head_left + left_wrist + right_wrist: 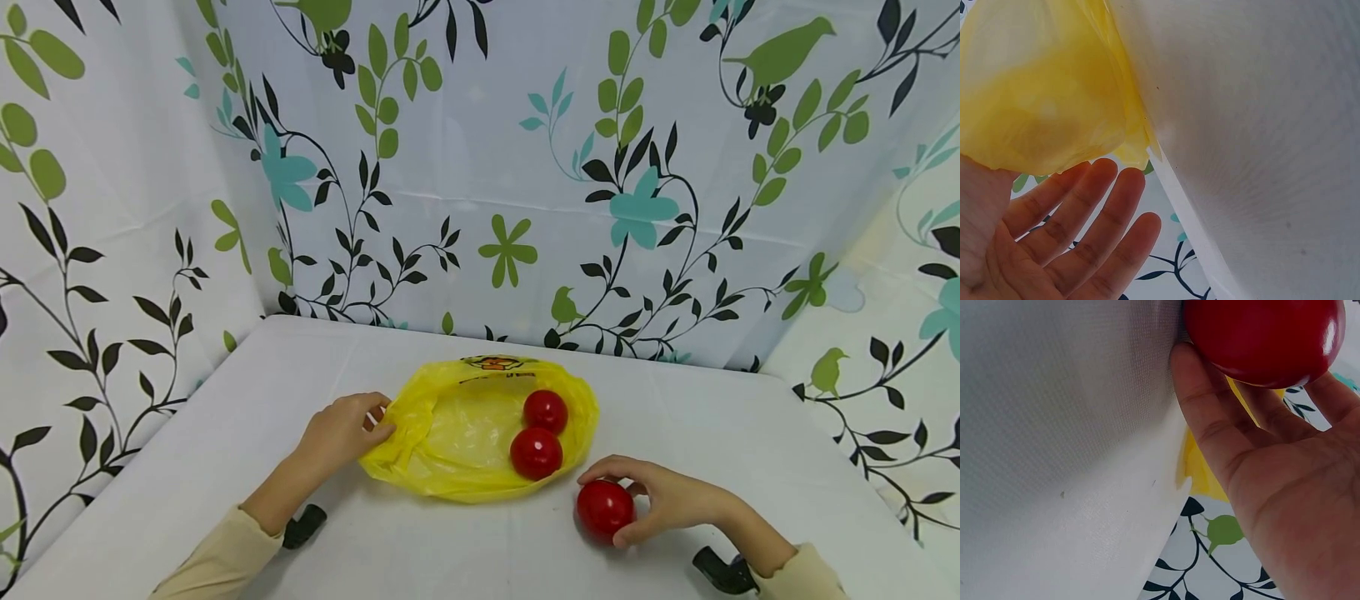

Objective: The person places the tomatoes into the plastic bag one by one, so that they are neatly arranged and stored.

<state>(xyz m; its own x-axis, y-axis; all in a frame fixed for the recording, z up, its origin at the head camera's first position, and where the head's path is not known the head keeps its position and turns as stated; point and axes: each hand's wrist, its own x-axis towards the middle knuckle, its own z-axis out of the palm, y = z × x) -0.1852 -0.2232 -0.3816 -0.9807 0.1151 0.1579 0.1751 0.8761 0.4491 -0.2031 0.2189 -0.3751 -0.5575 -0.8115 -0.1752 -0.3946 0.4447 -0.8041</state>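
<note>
A yellow plastic bag lies on the white table with its mouth spread open and dark print on its far side. Inside, toward its right end, two glossy red balls sit against each other. My left hand holds the bag's left rim between thumb and fingers; in the left wrist view the yellow plastic runs along the fingertips. To the right of the bag, my right hand grips a third red ball, low at the table. The right wrist view shows fingers and thumb around that ball.
The white tabletop reaches back to a curtain printed with leaves, birds and flowers, which also hangs at both sides. Black wrist-worn devices show beneath both forearms, close over the table.
</note>
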